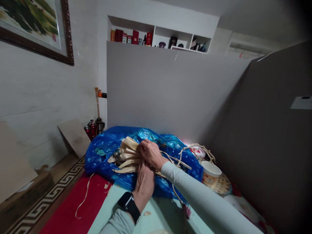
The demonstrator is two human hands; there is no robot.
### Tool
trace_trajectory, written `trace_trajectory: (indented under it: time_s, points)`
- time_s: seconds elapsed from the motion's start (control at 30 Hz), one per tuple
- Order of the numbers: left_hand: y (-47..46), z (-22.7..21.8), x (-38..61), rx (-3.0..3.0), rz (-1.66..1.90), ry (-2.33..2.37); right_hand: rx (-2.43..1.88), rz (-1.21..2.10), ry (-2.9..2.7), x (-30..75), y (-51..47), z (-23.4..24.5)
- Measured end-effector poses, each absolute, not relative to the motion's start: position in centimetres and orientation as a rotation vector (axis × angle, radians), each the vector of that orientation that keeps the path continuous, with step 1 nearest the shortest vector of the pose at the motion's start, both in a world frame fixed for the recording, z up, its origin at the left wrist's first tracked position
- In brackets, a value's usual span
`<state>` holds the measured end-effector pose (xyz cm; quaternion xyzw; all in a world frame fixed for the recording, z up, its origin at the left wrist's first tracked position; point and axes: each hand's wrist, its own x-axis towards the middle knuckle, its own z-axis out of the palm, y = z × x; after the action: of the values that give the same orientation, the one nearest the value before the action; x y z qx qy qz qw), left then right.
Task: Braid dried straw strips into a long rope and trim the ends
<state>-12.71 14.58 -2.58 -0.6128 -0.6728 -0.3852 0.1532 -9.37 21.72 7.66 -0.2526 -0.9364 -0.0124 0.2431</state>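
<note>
A bundle of pale dried husks [128, 148], which look like corn husks, lies over an opened blue plastic bag [102, 152]. My right hand [151, 152] crosses above the left with its fingers curled on the gathered end of the husks. Below it, my left hand [145, 177], with a black watch [129, 204] on the wrist, closes on the same bundle; its fingertips are hidden under the right hand. A twisted husk cord [180, 156] trails from the hands to the right across the bag and loops near its far corner.
On the right, a white bowl [211, 169] rests on a woven basket [218, 183]. A grey panel [170, 91] stands behind the bag. Red thermos flasks [92, 128] are at the left rear. Husk scraps lie on the pale green and red table surface [75, 198].
</note>
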Motion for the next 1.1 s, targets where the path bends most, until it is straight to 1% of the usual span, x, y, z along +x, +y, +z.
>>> trace_trajectory:
  time_s: [0.27,0.47,0.57,0.63,0.8,0.97,1.1]
  points:
    - [14.6,-2.2,-13.4,-1.808,-1.021,-1.978,-0.588,0.181,-2.377,-9.9,21.3,8.9]
    - [14.4,-1.5,-14.0,-1.917,-0.858,-2.010,-0.520,0.347,-2.185,-11.1,19.9,13.5]
    - [14.3,-1.3,-14.1,-1.932,-0.791,-2.022,-0.587,0.356,-2.121,-11.3,20.7,15.5]
    - [14.1,-1.4,-14.2,-1.927,-0.771,-2.027,-0.680,0.350,-2.089,-10.8,21.9,15.9]
    - [13.5,-1.0,-14.0,-1.918,-0.769,-2.027,-0.870,0.363,-2.101,-8.0,24.9,15.1]
    - [13.1,1.8,-14.0,-1.854,-0.826,-2.018,-0.925,0.452,-2.271,-5.9,26.6,13.7]
    - [13.0,4.1,-16.7,-1.634,-0.895,-2.106,-0.948,0.485,-2.387,-4.9,27.1,12.2]
